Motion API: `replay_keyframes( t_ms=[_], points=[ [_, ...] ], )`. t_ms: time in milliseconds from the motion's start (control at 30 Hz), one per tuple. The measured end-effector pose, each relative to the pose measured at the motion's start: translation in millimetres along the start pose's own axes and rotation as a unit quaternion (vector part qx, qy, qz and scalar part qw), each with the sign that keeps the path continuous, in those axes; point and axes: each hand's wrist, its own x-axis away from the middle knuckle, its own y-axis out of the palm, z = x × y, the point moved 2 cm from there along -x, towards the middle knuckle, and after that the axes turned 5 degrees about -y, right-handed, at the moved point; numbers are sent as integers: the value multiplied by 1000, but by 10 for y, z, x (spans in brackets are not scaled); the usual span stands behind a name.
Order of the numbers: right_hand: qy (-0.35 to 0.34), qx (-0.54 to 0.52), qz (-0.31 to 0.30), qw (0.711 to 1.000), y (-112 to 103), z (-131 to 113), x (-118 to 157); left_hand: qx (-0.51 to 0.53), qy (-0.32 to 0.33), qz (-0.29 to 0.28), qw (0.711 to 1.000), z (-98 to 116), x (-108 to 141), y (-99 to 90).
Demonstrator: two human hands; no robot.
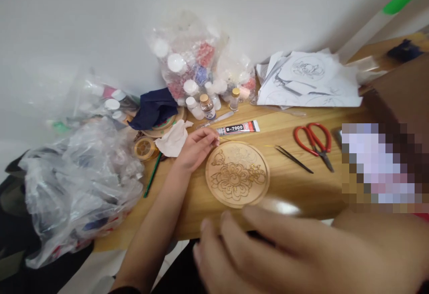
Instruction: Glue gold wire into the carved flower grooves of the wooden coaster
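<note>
A round wooden board [237,174] with gold wire flower outlines lies near the table's front edge. At its upper left, my left hand [200,147] pinches a thin golden wire [248,142] that runs to the right above the board. My right hand [284,249] is large and blurred in the foreground, its fingers apart and nothing seen between them. Just behind the board is a B-7000 glue tube [238,128]. Black tweezers [295,159] and red-handled pliers [315,142] rest to the right.
Plastic bags [83,182] fill the left side, near a spool [145,148], a green pencil [153,175] and a crumpled tissue [173,138]. Small bottles [207,106], bagged beads [187,61] and paper drawings [306,79] stand or lie along the wall. A blurred-out patch is at right.
</note>
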Motion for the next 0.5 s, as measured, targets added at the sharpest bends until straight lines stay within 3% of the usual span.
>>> replay_keyframes(
  t_ms=[33, 100, 200, 300, 500],
  points=[
    [-64, 41, -16, 997, -79, 145, -60, -1, -8, -15, 1000, 1, -38, 30],
    [-59, 100, -2, 993, -162, 435, -86, -5, -23, -45, 999, -3, -112, 76],
    [56, 156, -14, 986, -84, 769, 70, -3, -40, -75, 996, -23, -193, 98],
    [140, 109, -34, 983, 82, 958, 241, 11, -51, -82, 995, -44, -224, 72],
    [208, -20, -12, 978, 254, 1128, 288, 41, -66, -78, 994, -77, -247, 15]
  ],
)
